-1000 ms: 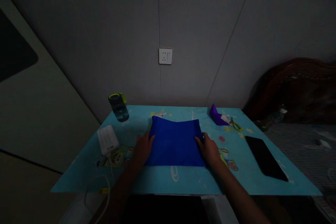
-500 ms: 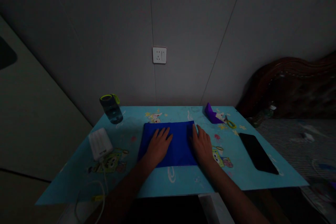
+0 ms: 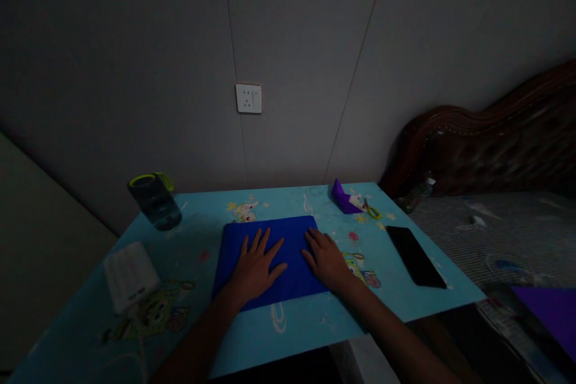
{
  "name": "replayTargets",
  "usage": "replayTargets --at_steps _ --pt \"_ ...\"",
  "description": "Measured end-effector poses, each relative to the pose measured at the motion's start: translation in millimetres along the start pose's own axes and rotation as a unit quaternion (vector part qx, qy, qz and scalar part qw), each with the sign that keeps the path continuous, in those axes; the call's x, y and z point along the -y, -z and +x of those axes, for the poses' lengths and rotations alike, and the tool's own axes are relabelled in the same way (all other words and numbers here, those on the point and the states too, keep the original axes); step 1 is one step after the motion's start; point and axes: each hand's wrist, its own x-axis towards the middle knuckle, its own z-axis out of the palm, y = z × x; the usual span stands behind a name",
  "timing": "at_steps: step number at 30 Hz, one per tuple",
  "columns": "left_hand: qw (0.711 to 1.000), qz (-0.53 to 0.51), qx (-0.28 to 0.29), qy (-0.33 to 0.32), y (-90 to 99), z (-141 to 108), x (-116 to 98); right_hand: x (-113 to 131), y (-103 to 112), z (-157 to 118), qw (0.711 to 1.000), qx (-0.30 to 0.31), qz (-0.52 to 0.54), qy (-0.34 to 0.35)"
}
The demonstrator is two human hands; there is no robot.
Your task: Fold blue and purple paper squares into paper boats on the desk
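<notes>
A sheet of blue paper [image 3: 288, 264] lies flat on the light blue table [image 3: 297, 336] in front of me. My left hand [image 3: 255, 267] rests on its left half, palm down, with the fingers and thumb spread. On the sheet's right edge lies my right hand [image 3: 327, 258], also palm down and open, its fingertips on the paper and its fingers fairly close to each other. Neither hand grips anything.
At the left stand a dark water bottle [image 3: 155, 204] and a white power bank [image 3: 131, 278] with a cable. To the right are a folded purple paper boat [image 3: 345, 199], scissors [image 3: 373, 212] and a black phone [image 3: 414, 256]. A wall socket [image 3: 249, 98] is above; a bed headboard [image 3: 486, 144] stands beyond.
The view has turned to the right, so everything sits further left. My left hand's fingers have spread wider. My right hand has shifted left onto the paper's edge.
</notes>
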Motion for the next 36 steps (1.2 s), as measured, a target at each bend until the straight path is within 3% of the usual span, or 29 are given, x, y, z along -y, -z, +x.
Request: replayTargets --at_steps 8,11,13,14,16,20,24,27,30,34,36 --pt "1.000 -0.026 0.009 -0.002 -0.7 0.0 1.4 -4.1 0.1 -2.5 0.998 0.050 0.023 0.025" --pt "1.000 -0.025 0.003 -0.016 1.6 -0.9 -0.6 -16.5 6.8 5.3 0.998 0.015 0.044 0.036" --pt "0.999 -0.023 0.004 -0.023 3.4 -1.5 -2.0 -35.1 15.0 13.6 0.998 -0.060 0.031 -0.018" --pt "0.999 -0.023 0.005 -0.025 4.3 -1.8 -2.5 -47.3 19.6 18.0 0.990 -0.114 0.005 -0.084" --pt "0.999 -0.023 0.006 -0.027 6.3 -2.1 -3.4 -74.9 27.9 26.0 0.977 -0.157 -0.020 -0.144" --pt "0.999 -0.018 0.001 -0.028 10.8 -2.5 -4.9 -120.4 33.6 34.1 0.960 -0.179 -0.051 -0.211" --pt "0.998 -0.005 -0.039 -0.041 18.0 -3.0 -11.3 -132.3 31.7 35.2 0.959 -0.175 -0.046 -0.218" --pt "0.995 -0.052 -0.073 -0.034 26.1 -3.9 -24.0 -118.6 35.9 33.8 0.963 -0.186 -0.034 -0.192" --pt "0.975 -0.202 -0.096 -0.003 33.3 -3.9 -42.3 -84.6 43.8 24.4 0.967 -0.214 -0.008 -0.137" --pt "0.893 -0.417 -0.159 0.058 39.3 -1.8 -63.4 -18.6 48.9 -4.4 0.965 -0.251 0.073 0.007" --pt "0.850 -0.478 -0.195 0.100 41.5 -1.5 -67.5 13.9 47.4 -19.9 0.959 -0.259 0.097 0.056"
